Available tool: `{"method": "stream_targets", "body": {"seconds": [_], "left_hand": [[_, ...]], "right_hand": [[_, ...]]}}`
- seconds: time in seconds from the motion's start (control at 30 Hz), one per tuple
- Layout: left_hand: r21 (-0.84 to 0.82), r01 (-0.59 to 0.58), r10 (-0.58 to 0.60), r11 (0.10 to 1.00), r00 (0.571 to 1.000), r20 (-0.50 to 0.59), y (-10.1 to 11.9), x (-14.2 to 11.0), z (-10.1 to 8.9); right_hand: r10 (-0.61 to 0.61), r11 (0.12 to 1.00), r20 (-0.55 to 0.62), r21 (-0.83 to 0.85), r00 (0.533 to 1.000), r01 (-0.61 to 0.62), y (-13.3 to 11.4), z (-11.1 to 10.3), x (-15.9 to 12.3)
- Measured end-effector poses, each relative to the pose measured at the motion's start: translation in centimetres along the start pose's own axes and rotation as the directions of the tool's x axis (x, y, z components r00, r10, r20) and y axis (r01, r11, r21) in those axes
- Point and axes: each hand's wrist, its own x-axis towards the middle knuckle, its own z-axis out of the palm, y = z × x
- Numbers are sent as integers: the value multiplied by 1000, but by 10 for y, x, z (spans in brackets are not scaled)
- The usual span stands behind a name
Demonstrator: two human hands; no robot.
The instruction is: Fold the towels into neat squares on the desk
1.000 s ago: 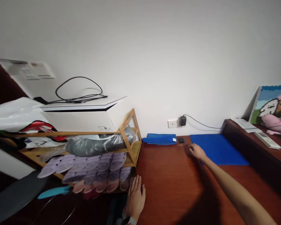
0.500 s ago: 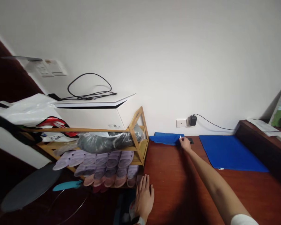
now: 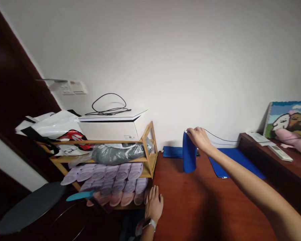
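Note:
A folded blue cloth point(image 3: 189, 155) hangs from my right hand point(image 3: 199, 138), whose fingers pinch its top edge above the wooden table point(image 3: 180, 201). Behind it, against the wall, lies another folded blue cloth point(image 3: 172, 151). To the right a larger blue cloth point(image 3: 237, 162) is spread flat, with a small white tag at its near corner; my right forearm covers part of it. My left hand point(image 3: 154, 204), with a watch at the wrist, rests flat on the table's left edge, fingers stretched out and holding nothing.
Left of the table stands a wooden rack point(image 3: 150, 147) with several lilac and pink slippers point(image 3: 111, 170), a white box point(image 3: 110, 130) and a black cable point(image 3: 110, 110). A grey stool point(image 3: 31, 207) is at lower left. A remote point(image 3: 280, 153) lies on the raised right ledge.
My right hand has lifted a blue cloth off the table by the wall, and it now hangs down. My left hand stays at the table edge. The view has turned slightly.

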Motion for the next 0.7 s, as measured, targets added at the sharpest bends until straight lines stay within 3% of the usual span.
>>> {"method": "stream_targets", "body": {"seconds": [0.17,0.33,0.47,0.57,0.63,0.7], "left_hand": [[0,-17,17,1000,999,-30,6,5,-7],[-28,-58,56,998,996,-73,8,4,-18],[-195,-175,152,965,980,-127,17,1,-39],[-461,-143,54,876,978,-201,52,4,-83],[-657,-111,-98,745,957,-273,93,3,-130],[-778,-196,-164,597,920,-357,141,-4,-185]], "right_hand": [[6,991,43,134,999,-12,-1,-72,-25],[-133,978,5,165,991,131,-7,-152,-34],[-225,944,49,258,973,205,-18,-196,-47],[-244,896,161,415,956,159,-30,-207,-62],[-238,850,257,522,937,73,-41,-204,-72],[-220,791,332,611,917,-32,-54,-195,-82]]}}
